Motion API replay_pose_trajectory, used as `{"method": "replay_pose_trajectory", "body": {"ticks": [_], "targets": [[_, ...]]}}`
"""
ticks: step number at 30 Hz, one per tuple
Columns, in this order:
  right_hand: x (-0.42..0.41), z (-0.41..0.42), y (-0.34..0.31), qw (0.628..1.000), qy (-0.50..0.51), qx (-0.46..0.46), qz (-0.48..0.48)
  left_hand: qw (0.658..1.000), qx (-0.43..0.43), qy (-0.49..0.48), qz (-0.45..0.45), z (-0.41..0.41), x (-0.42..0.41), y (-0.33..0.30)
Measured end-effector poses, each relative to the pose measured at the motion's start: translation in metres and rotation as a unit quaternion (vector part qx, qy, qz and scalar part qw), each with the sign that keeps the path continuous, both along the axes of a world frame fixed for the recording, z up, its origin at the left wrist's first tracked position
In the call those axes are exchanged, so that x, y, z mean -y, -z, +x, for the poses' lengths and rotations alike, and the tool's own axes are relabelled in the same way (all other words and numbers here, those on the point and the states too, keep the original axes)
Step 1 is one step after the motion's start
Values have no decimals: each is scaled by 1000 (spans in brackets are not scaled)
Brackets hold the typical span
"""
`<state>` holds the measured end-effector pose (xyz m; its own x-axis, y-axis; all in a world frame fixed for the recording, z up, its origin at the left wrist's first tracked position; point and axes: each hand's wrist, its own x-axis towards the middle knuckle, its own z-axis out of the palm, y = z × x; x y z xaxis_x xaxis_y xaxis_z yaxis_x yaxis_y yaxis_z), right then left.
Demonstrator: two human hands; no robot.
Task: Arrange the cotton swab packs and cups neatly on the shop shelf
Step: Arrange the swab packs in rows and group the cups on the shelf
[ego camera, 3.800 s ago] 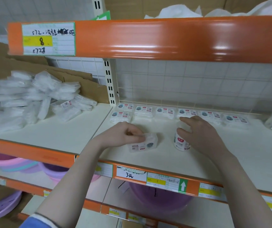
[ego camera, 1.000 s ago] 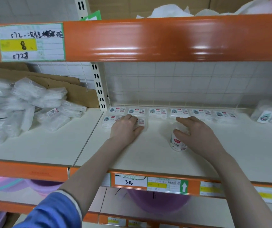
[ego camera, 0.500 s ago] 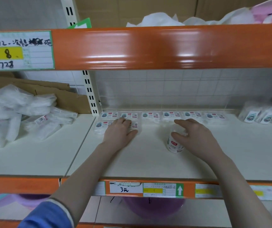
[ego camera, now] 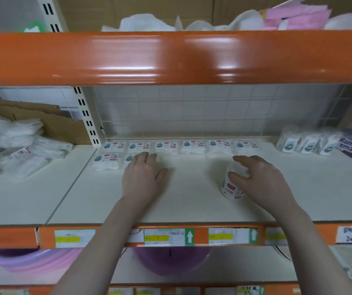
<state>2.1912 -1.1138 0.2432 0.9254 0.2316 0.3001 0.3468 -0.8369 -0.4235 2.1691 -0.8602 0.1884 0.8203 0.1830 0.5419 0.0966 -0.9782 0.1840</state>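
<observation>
Chg vs. earlier: 3.8 s back the left hand point(ego camera: 142, 177) pinched a swab pack at mid-shelf; that pack is now set in the front row at the back left, w/ the hand laid on top of it. Cup point(ego camera: 232, 184) has stayed at about the same spot on the shelf point(ego camera: 192, 207); right hand point(ego camera: 260, 179) has stayed by it.

Left hand: flat, fingers straight & together, palm down, fingertips over the 2nd front-row pack point(ego camera: 131, 157). Holds nothing.

Right hand: fingers loosely curved around the cup's top & right side, thumb at its near left side. Cup upright, right of centre, well apart from the packs.

Packs: back row of six point(ego camera: 179, 145) along the grid wall; front row starts w/ one pack point(ego camera: 106, 160) at left.

Hard to see: 2nd front pack mostly under the hand; cup's lid & right side hidden by fingers; label text unreadable. More packs point(ego camera: 307, 143) at far right, blurred. Loose clear bags point(ego camera: 11, 145) at left, cut off by frame edge.
</observation>
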Motion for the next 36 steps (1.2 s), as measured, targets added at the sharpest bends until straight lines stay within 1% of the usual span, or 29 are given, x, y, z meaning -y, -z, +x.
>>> {"method": "replay_pose_trajectory", "body": {"ticks": [2, 4, 7, 11, 17, 22, 30, 36], "targets": [[12, -1, 1, 1000, 3, 2, 1, 1000, 9, 4, 2, -3, 13, 4], [21, -4, 1, 1000, 10, 5, 3, 1000, -1, 11, -1, -6, 25, 5], [32, -10, 0, 1000, 21, 8, 9, 999, -13, 31, 17, -9, 41, 5], [41, -20, -3, 998, 49, 15, 24, 998, -3, 58, 24, -14, 57, 0], [50, -37, -8, 995, 92, 11, 40, 996, 7, 88, 6, -21, 74, 2], [68, -40, -10, 991, 120, 12, 48, 995, -13, 94, -7, -25, 94, 4], [125, -12, -6, 992, 110, 18, 61, 995, -25, 93, 6, -6, 150, 5], [189, 36, -4, 998, 53, 10, 40, 997, -30, 67, -14, 32, 217, 3]]}}
